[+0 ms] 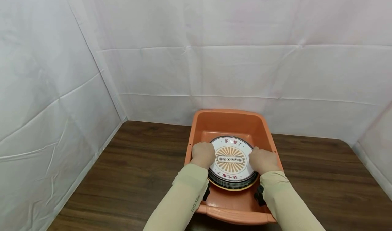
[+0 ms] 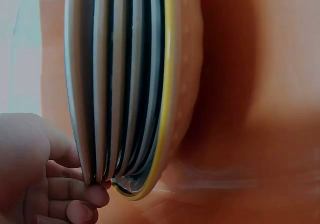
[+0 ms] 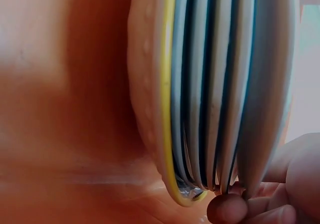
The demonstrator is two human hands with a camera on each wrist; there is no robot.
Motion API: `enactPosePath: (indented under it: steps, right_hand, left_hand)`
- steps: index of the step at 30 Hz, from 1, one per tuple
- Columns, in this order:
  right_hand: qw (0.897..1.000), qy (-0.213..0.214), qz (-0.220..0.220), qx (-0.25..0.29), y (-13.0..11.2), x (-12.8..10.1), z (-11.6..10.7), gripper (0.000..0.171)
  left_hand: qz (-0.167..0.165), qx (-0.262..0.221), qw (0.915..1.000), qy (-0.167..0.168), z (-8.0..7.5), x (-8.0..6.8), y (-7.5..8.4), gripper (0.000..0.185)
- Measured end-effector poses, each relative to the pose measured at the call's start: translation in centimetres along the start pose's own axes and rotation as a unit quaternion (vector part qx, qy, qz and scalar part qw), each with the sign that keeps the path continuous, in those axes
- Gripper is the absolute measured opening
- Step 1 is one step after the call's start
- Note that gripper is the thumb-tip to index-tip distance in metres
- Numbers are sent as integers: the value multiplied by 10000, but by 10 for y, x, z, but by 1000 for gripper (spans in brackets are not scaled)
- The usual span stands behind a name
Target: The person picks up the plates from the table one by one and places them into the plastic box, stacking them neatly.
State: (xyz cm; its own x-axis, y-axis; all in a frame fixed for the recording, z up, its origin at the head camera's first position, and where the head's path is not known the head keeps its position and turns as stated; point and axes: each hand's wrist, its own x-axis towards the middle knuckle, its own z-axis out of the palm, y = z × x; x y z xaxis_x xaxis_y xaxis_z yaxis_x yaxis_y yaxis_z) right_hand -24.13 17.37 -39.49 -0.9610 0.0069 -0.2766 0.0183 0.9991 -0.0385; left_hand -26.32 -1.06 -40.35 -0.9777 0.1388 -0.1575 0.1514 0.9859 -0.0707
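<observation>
A white plate (image 1: 231,144) with red characters and an orange sunburst lies on top of a stack of dark-rimmed plates (image 2: 120,68). At the bottom is a yellow-rimmed dish (image 2: 172,78). The stack is inside an orange plastic basin (image 1: 229,112). My left hand (image 1: 203,154) pinches the top plate's rim on its left side, fingertips curled beneath the edge. On the opposite side, my right hand (image 1: 264,160) grips the same rim, with fingertips (image 3: 227,209) under it. The top plate sits slightly apart from the plate below along the visible edges.
The basin stands on a dark wooden table (image 1: 137,163), its far end near a white cloth backdrop (image 1: 196,71). More white cloth (image 1: 46,122) hangs along the left side. Tall basin walls surround the stack.
</observation>
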Motion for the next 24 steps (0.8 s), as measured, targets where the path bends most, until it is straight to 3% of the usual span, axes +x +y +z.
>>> enactPosePath:
  steps: [17, 21, 24]
  right_hand:
    - [9999, 112, -37, 60, 4, -1, 1, 40]
    - [9991, 46, -4, 416, 4, 1, 0, 40]
    - [9975, -118, 2, 701, 3, 1, -2, 47]
  left_hand:
    - [-193, -81, 9998, -6, -3, -2, 6, 24]
    - [-414, -343, 9985, -111, -3, 1, 6, 36]
    - [-558, -724, 9954, -271, -3, 5, 5, 35]
